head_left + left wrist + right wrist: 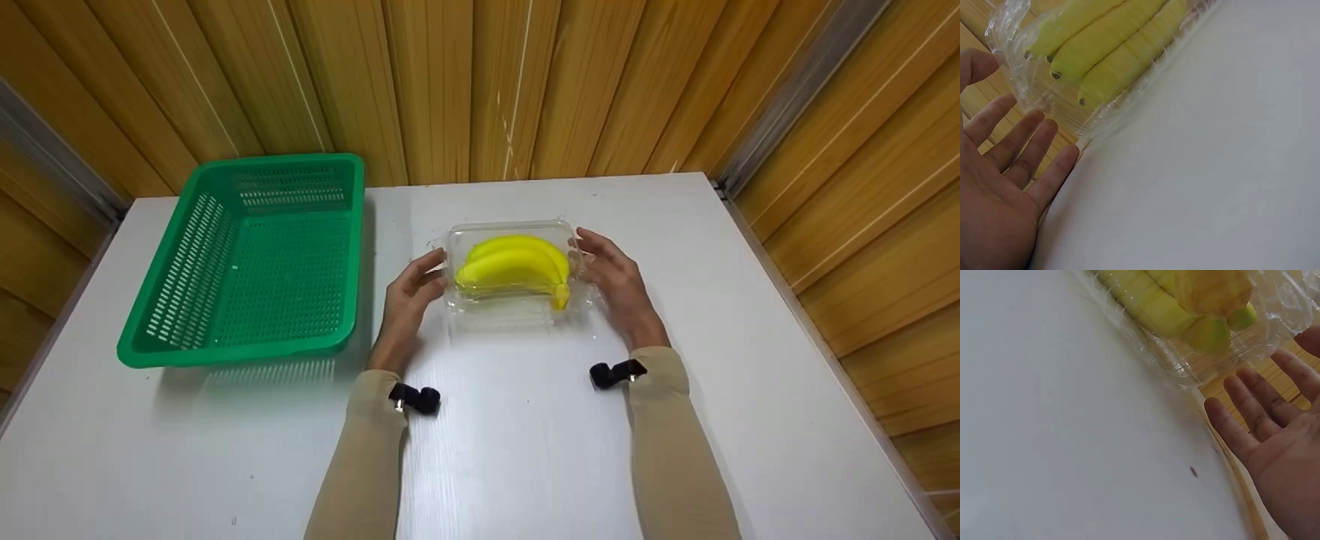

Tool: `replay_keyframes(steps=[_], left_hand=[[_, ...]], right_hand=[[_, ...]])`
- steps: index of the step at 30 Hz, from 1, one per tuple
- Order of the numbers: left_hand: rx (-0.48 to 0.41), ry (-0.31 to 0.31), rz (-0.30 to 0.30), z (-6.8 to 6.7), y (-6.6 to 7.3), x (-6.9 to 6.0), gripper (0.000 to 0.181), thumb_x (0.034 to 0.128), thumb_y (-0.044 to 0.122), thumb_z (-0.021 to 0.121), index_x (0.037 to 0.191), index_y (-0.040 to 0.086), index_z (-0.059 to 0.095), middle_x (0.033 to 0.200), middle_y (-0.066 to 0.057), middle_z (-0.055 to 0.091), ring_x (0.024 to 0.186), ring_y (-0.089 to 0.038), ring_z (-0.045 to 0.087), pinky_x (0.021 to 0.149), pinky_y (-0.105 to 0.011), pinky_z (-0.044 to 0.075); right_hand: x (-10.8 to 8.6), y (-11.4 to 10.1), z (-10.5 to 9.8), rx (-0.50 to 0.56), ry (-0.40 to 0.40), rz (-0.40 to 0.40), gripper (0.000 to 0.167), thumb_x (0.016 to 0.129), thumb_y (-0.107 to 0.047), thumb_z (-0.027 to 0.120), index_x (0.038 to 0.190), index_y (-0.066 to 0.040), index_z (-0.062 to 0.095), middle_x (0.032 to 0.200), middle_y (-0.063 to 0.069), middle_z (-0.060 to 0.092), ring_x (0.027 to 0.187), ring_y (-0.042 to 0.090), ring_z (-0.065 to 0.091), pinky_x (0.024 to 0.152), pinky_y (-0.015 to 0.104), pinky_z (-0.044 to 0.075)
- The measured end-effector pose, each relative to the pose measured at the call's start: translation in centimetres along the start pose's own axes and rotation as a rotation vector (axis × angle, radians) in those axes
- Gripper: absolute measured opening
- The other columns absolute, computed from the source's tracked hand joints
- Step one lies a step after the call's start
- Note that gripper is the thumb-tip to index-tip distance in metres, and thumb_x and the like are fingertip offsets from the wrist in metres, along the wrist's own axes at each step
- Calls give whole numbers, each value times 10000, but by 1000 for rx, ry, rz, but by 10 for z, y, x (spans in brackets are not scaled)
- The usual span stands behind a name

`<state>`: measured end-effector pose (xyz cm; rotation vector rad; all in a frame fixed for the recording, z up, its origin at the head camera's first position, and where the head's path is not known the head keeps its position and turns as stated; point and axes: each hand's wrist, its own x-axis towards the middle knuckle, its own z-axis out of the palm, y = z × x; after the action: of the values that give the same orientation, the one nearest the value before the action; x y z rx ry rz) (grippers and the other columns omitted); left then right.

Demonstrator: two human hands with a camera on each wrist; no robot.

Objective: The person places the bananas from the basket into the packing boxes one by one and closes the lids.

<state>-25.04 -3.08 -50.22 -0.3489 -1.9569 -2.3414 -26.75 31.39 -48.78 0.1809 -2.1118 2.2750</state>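
Note:
A clear plastic clamshell box point(512, 301) with a bunch of yellow bananas point(517, 259) inside is on the white table, between the two hands. My left hand point(409, 304) is at its left end; in the left wrist view the fingers point(1027, 140) are extended and spread beside the box's edge. At the opposite end is my right hand point(619, 289), its fingers point(1252, 402) likewise loosely extended in the right wrist view. Whether the fingertips touch the plastic, I cannot tell. The banana stem point(560, 296) points toward the front right.
A green plastic basket point(354, 255) with slotted walls stands to the left on the white table point(517, 450). Wood-panelled walls point(510, 90) rise behind the table and along its right side. A small black camera is strapped to each sleeve.

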Motion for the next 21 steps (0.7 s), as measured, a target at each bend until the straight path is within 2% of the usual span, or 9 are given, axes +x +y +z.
replay_keyframes(steps=[6, 13, 21], left_hand=[[48, -7, -32, 1, 1, -5, 532, 1012, 154, 679, 1519, 50, 560, 1513, -103, 585, 1297, -281, 610, 1125, -419, 480], [48, -9, -40, 2, 4, -11, 546, 992, 143, 708, 1511, 45, 568, 1489, -119, 599, 1280, -283, 616, 1122, -439, 476], [75, -32, -53, -1, 7, -16, 565, 998, 157, 722, 1535, 86, 559, 1507, -94, 592, 1290, -279, 616, 1106, -452, 492]], right_hand=[[-4, -1, -2, 18, -11, -17, 499, 1062, -76, 530, 1559, -26, 513, 1488, 195, 542, 1380, 398, 510, 1044, 392, 522], [-9, -4, -2, -19, -13, -11, 510, 1058, -81, 540, 1565, -42, 511, 1506, 201, 536, 1345, 307, 556, 1039, 347, 526], [-14, -8, -2, -74, -24, 45, 532, 1055, -194, 593, 1578, -122, 522, 1541, 158, 515, 1436, 253, 486, 1088, 346, 477]])
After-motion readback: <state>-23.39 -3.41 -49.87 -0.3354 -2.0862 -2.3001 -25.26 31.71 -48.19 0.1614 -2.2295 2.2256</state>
